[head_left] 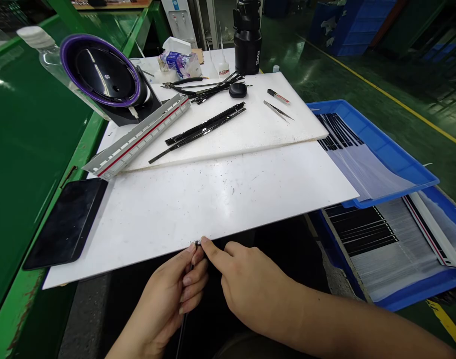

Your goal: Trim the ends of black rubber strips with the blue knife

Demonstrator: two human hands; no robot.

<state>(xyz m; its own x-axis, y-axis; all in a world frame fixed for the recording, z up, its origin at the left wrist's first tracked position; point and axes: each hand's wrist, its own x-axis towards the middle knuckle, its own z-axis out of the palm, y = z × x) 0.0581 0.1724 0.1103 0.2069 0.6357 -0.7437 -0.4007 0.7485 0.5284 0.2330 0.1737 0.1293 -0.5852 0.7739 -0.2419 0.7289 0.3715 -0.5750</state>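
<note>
My left hand (175, 286) is closed in a pinch on a thin black strip (182, 331), just below the table's front edge. The strip hangs down out of the fist, and its small upper end pokes out between thumb and forefinger. Against that end lies the fingertip of my right hand (250, 279), its index finger reaching forward and the others curled under. The right thumb is hidden, and whatever the right fingers pinch is too small to make out.
On the white table (213, 194) lies a foam board (283, 132) with black strips (205, 129), tweezers (278, 110) and pliers (183, 85). A grey tray (141, 137), tablet (67, 219) and fan (104, 72) line the left. Blue trays (377, 124) of strips stand right. A black bottle (247, 45) stands behind.
</note>
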